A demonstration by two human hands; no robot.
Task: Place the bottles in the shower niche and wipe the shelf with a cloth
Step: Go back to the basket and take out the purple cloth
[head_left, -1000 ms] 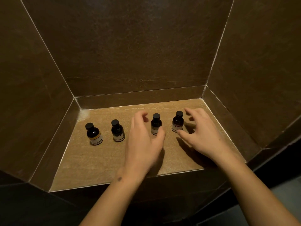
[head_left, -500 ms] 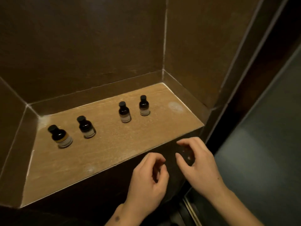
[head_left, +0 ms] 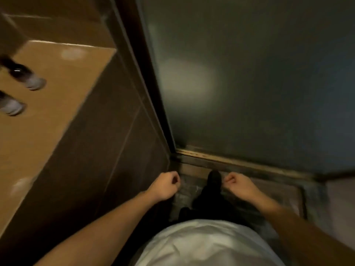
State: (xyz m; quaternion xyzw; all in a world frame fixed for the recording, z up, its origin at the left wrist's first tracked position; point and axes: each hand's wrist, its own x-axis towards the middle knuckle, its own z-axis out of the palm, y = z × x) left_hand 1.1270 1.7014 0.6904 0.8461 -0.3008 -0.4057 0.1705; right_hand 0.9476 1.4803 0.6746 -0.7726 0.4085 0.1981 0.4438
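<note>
Two bottles (head_left: 26, 77) show, blurred, at the far left on the tan shelf (head_left: 63, 104) of the niche, so the placing step looks largely done, though the shelf's left part is out of view; the wiping seems not yet begun, since no cloth is visible. Each bottle appears upright, long axis leaning toward the upper left in this view, dark cap uppermost. Well apart from the shelf, the left hand (head_left: 165, 186) and right hand (head_left: 237, 184) hang low with each grip curled nearly closed, holding nothing visible.
</note>
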